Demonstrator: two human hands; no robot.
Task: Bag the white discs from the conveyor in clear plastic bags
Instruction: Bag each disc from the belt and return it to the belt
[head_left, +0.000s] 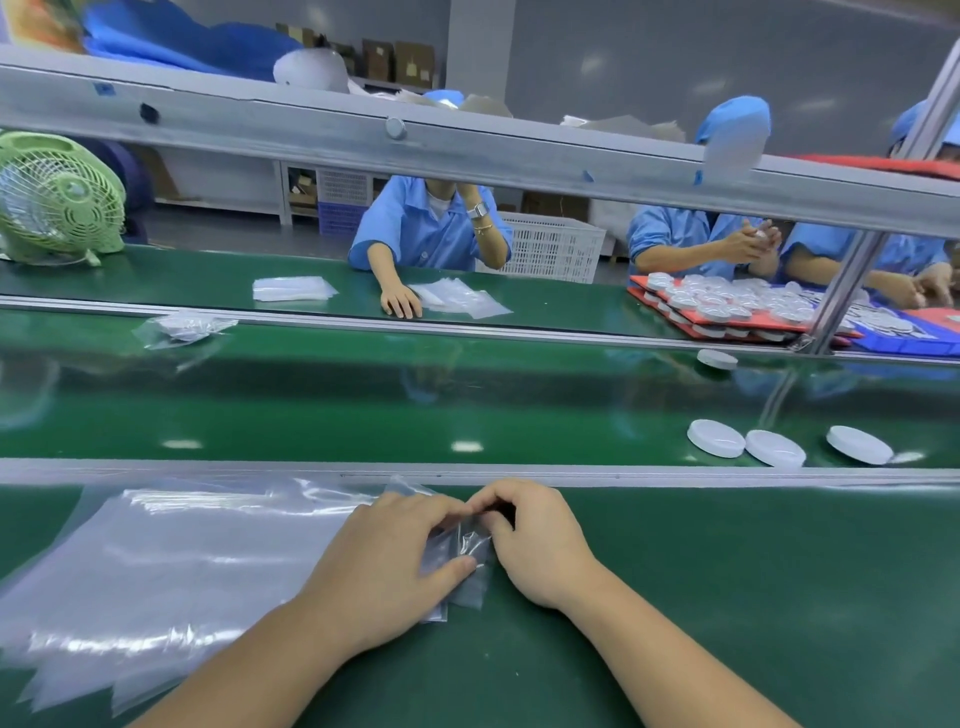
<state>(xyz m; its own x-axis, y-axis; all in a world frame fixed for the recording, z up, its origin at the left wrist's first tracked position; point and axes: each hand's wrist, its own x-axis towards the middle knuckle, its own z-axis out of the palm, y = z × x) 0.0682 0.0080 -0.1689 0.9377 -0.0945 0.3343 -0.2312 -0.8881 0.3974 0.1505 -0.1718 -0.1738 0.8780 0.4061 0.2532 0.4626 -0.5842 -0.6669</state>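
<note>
Foreground: left hand (384, 561) and right hand (530, 540), fingers (447, 569) curled and pinching one clear bag (462, 551) between them; white discs (717, 438) on conveyor (363, 405) beyond rail (675, 474), ahead and rightward, closer to right hand.

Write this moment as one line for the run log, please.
step: readying bag | left hand: holds clear bag | right hand: pinches clear bag | white discs: unbagged on conveyor, right side
</note>
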